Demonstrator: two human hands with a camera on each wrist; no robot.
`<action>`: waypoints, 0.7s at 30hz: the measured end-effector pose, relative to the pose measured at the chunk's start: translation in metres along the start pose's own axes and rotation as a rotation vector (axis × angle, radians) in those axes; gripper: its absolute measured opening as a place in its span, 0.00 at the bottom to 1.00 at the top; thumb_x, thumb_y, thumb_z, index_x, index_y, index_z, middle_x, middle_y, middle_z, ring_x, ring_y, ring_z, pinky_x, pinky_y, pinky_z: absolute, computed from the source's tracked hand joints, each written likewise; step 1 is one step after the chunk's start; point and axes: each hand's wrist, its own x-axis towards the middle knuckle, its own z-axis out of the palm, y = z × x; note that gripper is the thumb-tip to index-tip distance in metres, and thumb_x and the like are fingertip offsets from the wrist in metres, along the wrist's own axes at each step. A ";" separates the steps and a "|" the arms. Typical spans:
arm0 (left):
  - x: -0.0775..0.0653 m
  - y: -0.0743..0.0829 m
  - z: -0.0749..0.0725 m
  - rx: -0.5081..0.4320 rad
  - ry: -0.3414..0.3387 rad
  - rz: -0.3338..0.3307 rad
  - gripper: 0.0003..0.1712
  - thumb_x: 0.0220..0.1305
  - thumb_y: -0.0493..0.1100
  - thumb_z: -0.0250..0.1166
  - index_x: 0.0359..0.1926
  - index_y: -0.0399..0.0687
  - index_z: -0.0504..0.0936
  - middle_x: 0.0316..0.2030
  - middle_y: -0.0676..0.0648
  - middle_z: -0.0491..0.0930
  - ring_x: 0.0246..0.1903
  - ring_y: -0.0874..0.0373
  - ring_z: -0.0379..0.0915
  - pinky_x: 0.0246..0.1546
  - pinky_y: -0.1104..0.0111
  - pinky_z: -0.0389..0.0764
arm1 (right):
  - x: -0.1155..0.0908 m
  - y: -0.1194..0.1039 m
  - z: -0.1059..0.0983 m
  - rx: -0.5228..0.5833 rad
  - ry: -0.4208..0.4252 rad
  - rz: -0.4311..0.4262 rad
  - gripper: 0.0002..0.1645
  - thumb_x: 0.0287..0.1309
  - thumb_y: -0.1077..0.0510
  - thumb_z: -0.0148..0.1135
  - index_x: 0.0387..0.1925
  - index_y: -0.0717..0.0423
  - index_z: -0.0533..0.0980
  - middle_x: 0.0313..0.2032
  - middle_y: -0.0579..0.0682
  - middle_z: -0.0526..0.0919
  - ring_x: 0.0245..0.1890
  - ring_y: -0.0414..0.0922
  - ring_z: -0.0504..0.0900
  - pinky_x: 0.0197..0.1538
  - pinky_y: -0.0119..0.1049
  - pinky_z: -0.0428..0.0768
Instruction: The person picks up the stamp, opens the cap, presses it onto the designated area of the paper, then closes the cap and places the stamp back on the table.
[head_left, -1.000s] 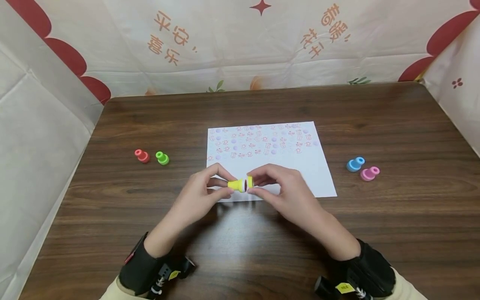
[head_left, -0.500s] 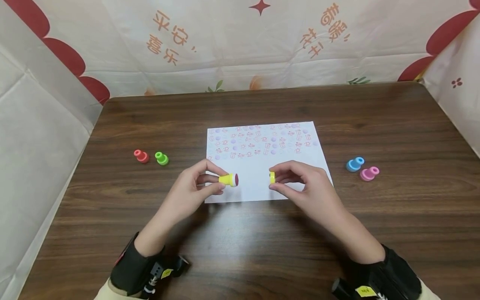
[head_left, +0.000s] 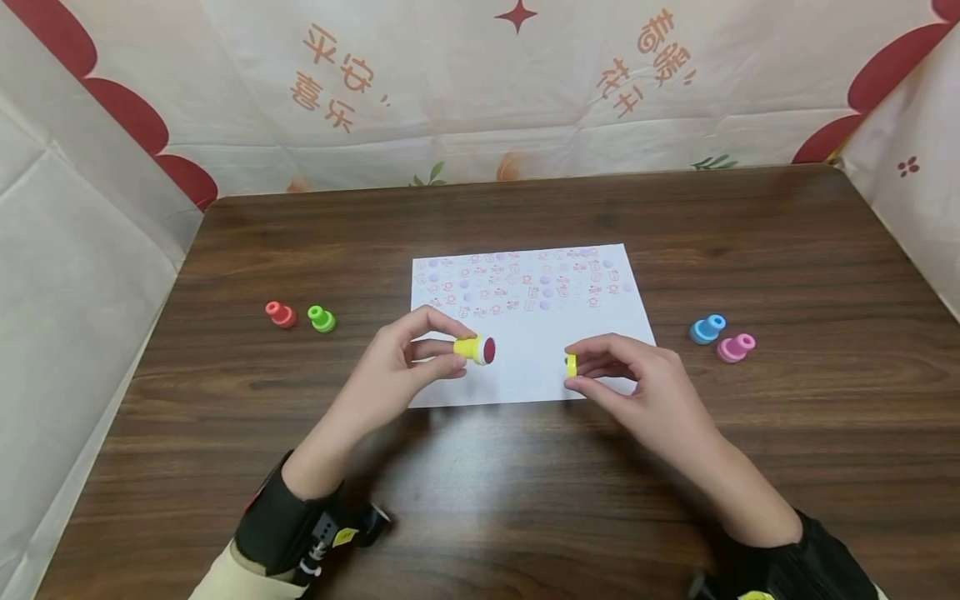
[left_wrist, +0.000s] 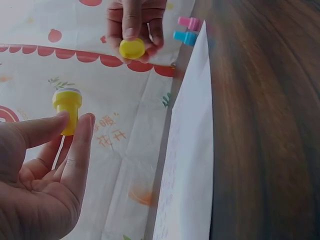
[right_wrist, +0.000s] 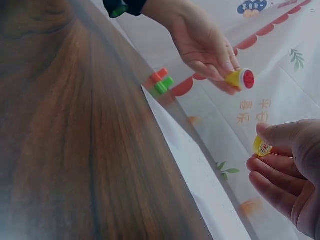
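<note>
My left hand (head_left: 401,362) pinches a yellow self-inking stamp (head_left: 471,349) by its handle between thumb and fingers, above the paper. Its round red stamping face points right, and shows clearly in the right wrist view (right_wrist: 248,79). Between the thumb and fingertips of my right hand (head_left: 641,383) is the stamp's small yellow cap (head_left: 572,366), apart from the stamp. Under both hands lies a white sheet of paper (head_left: 525,354), its far part covered with rows of small red and purple prints.
On the brown wooden table (head_left: 480,500), a red stamp (head_left: 281,315) and a green stamp (head_left: 321,318) stand left of the paper. To its right are a blue stamp (head_left: 707,329) and a pink stamp (head_left: 737,347). A patterned white cloth (head_left: 480,92) hangs behind the table.
The yellow cap has come off the stamp, and my right hand has carried it to the right. My left hand has turned the stamp so its red face shows more.
</note>
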 end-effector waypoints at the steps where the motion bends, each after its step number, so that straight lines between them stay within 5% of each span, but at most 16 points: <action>1: 0.001 0.001 0.001 -0.003 -0.003 0.007 0.13 0.59 0.26 0.63 0.45 0.35 0.75 0.48 0.38 0.78 0.44 0.43 0.80 0.42 0.67 0.86 | -0.001 0.000 -0.001 0.001 0.000 0.007 0.20 0.43 0.61 0.75 0.42 0.56 0.81 0.32 0.44 0.87 0.31 0.36 0.84 0.41 0.17 0.81; 6: 0.008 0.008 0.005 -0.007 -0.010 0.031 0.13 0.59 0.27 0.64 0.45 0.34 0.75 0.49 0.39 0.77 0.44 0.51 0.81 0.42 0.69 0.85 | -0.006 0.003 -0.003 0.014 0.008 0.005 0.20 0.42 0.63 0.75 0.41 0.57 0.81 0.32 0.46 0.87 0.31 0.37 0.84 0.41 0.16 0.80; 13: 0.023 0.017 0.013 0.014 -0.005 0.080 0.13 0.58 0.27 0.65 0.44 0.35 0.76 0.48 0.41 0.79 0.42 0.50 0.82 0.43 0.67 0.85 | -0.010 0.006 -0.003 0.018 0.010 0.000 0.19 0.43 0.65 0.75 0.41 0.57 0.81 0.32 0.46 0.87 0.30 0.37 0.84 0.39 0.17 0.81; 21: 0.047 0.023 0.028 0.077 -0.011 0.143 0.13 0.57 0.28 0.66 0.44 0.37 0.78 0.47 0.42 0.79 0.41 0.54 0.82 0.45 0.56 0.84 | -0.015 0.008 -0.003 0.021 0.005 0.007 0.18 0.43 0.65 0.75 0.40 0.58 0.81 0.30 0.46 0.87 0.30 0.37 0.84 0.38 0.16 0.81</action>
